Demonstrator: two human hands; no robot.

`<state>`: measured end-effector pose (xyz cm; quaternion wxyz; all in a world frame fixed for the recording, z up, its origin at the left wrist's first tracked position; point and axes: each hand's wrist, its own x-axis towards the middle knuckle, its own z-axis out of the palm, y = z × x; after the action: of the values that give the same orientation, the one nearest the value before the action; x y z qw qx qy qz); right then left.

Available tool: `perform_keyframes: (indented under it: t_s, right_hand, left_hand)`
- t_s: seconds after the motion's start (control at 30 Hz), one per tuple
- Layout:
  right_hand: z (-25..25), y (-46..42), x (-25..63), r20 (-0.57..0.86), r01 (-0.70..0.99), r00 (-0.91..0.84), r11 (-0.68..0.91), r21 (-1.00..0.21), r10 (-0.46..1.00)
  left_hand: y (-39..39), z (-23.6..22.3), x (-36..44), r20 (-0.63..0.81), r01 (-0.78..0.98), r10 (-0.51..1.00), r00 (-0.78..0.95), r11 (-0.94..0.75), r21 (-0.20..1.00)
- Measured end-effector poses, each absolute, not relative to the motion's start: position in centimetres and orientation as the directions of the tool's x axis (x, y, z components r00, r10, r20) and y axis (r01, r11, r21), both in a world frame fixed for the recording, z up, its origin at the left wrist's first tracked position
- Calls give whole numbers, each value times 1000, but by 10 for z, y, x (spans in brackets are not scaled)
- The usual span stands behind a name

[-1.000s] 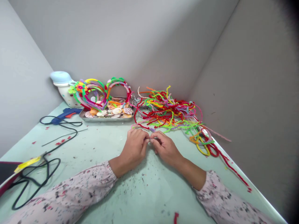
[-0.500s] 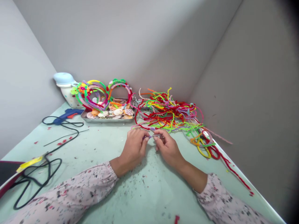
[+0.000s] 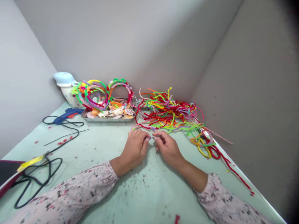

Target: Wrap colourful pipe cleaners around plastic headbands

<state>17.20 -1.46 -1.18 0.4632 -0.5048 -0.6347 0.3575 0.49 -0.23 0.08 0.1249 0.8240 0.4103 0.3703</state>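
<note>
My left hand [image 3: 135,149] and my right hand [image 3: 168,148] meet in the middle of the pale green table [image 3: 149,193], fingertips nearly touching. Between them, both pinch a thin lilac pipe cleaner [image 3: 151,137], and most of it is hidden by my fingers. Just beyond my fingers lies a tangled heap of red, green, yellow and orange pipe cleaners [image 3: 168,113]. One loop of that heap reaches almost to my left hand.
A metal tray of seashells [image 3: 107,120] stands at the back, with colourful pipe-cleaner headbands [image 3: 102,95] propped above it. To the left lie a blue glue gun [image 3: 66,114] and its black cord [image 3: 52,163]. A white container with a pale blue lid [image 3: 65,88] stands in the corner.
My hands have drawn slightly apart since the earliest frame, and the lilac pipe cleaner now shows between my fingertips. The view has shifted slightly.
</note>
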Motion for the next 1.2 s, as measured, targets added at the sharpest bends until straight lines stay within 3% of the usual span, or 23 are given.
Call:
perform_keyframes:
  t_s: [0.97, 1.2]
  right_hand:
    - [-8, -17, 171, 232, 363, -99, 252, -897, 968]
    - [-8, -17, 171, 235, 347, -62, 242, -906, 970]
  left_hand:
    - [-1, -5, 4, 480, 641, 749, 457, -651, 407]
    - [0, -3, 7, 466, 631, 768, 439, -633, 449]
